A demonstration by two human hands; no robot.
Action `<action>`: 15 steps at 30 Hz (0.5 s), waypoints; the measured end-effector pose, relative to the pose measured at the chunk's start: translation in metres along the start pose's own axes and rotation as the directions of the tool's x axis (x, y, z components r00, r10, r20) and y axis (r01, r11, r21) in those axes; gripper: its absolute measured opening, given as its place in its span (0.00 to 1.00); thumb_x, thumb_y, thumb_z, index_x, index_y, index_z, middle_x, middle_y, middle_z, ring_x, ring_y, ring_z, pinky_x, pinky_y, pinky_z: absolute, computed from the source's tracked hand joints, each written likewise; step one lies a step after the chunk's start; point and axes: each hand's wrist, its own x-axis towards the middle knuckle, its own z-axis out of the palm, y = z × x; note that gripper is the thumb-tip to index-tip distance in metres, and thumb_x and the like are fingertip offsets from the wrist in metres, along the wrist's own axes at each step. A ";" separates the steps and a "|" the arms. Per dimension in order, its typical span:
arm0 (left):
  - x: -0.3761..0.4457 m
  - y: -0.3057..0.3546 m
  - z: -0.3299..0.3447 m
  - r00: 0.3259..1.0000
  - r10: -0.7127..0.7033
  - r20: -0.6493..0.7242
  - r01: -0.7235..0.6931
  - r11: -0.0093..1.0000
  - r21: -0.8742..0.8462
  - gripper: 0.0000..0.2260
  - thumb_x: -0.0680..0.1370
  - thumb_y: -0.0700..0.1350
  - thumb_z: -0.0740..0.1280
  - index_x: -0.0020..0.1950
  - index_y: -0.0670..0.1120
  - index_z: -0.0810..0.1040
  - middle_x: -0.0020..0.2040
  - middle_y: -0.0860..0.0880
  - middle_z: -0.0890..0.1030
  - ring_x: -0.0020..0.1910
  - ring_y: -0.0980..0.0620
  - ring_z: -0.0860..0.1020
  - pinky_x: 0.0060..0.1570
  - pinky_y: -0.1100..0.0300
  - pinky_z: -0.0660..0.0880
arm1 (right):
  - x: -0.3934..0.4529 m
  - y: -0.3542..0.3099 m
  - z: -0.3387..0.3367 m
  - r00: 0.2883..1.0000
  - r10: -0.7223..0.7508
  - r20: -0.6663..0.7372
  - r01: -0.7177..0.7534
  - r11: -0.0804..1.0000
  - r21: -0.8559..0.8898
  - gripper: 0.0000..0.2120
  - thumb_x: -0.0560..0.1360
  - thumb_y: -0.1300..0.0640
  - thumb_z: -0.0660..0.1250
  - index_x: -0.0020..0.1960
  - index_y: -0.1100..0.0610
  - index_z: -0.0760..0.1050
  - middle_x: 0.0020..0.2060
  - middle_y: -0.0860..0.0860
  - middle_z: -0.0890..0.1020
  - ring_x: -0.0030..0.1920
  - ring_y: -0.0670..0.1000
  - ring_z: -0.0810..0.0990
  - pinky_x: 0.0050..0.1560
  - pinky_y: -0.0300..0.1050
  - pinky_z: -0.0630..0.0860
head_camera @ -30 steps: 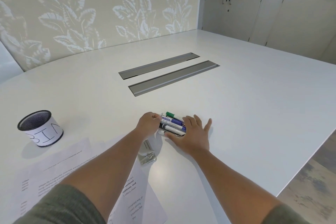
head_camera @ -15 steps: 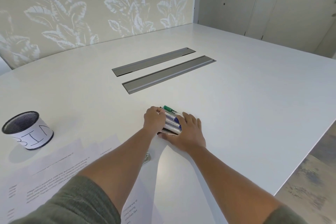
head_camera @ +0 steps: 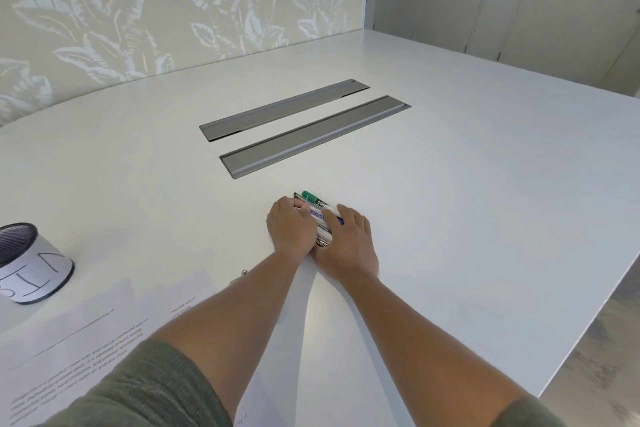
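Observation:
A bundle of several markers (head_camera: 321, 217) lies on the white table (head_camera: 467, 201), with a green-capped marker (head_camera: 312, 199) at its far side. My left hand (head_camera: 289, 229) is curled against the bundle's left ends, fingers wrapped onto them. My right hand (head_camera: 351, 243) comes in from the right, its fingers bent over the top of the markers. Both hands press together around the bundle, and most of the markers are hidden under the fingers.
A black mesh cup with a white "BIN" label (head_camera: 33, 265) stands at the left. Printed paper sheets (head_camera: 104, 329) lie near me, with a metal clip (head_camera: 244, 272) at their edge. Two grey cable flaps (head_camera: 304, 130) sit mid-table. The table's edge (head_camera: 588, 305) runs at right.
My right hand went from flat with spread fingers beside the markers to bent over them. My left hand closed in, squeezing the markers into a tighter bundle.

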 end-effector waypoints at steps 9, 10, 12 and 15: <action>0.029 0.011 0.020 0.999 0.020 0.043 -0.017 0.998 -0.057 0.05 0.81 0.42 0.59 0.53 0.44 0.72 0.57 0.47 0.73 0.59 0.46 0.70 0.64 0.49 0.68 | 0.036 -0.003 0.008 1.000 -0.015 0.005 0.015 0.996 -0.091 0.32 0.73 0.44 0.63 0.76 0.48 0.61 0.77 0.50 0.58 0.72 0.52 0.50 0.75 0.51 0.56; 0.034 0.011 0.022 0.998 0.024 0.051 -0.021 0.998 -0.055 0.05 0.81 0.42 0.59 0.53 0.44 0.72 0.57 0.47 0.73 0.59 0.45 0.70 0.64 0.49 0.68 | 0.040 -0.004 0.008 1.000 -0.016 0.006 0.016 0.996 -0.093 0.32 0.73 0.44 0.63 0.76 0.48 0.61 0.77 0.50 0.58 0.72 0.52 0.50 0.75 0.51 0.55; 0.043 0.013 0.026 0.998 0.028 0.057 -0.025 0.998 -0.056 0.04 0.81 0.42 0.59 0.53 0.44 0.73 0.57 0.47 0.74 0.59 0.45 0.71 0.63 0.50 0.68 | 0.048 -0.004 0.009 1.000 -0.016 0.011 0.017 0.996 -0.090 0.32 0.73 0.44 0.64 0.76 0.49 0.61 0.77 0.51 0.58 0.73 0.52 0.50 0.75 0.52 0.55; 0.057 0.014 0.032 0.998 0.020 0.052 -0.016 0.997 -0.074 0.03 0.80 0.41 0.59 0.51 0.45 0.72 0.56 0.48 0.74 0.59 0.45 0.72 0.62 0.50 0.69 | 0.062 -0.005 0.011 1.000 -0.008 0.027 0.010 0.997 -0.071 0.33 0.74 0.45 0.63 0.77 0.48 0.59 0.77 0.50 0.57 0.71 0.50 0.47 0.74 0.53 0.57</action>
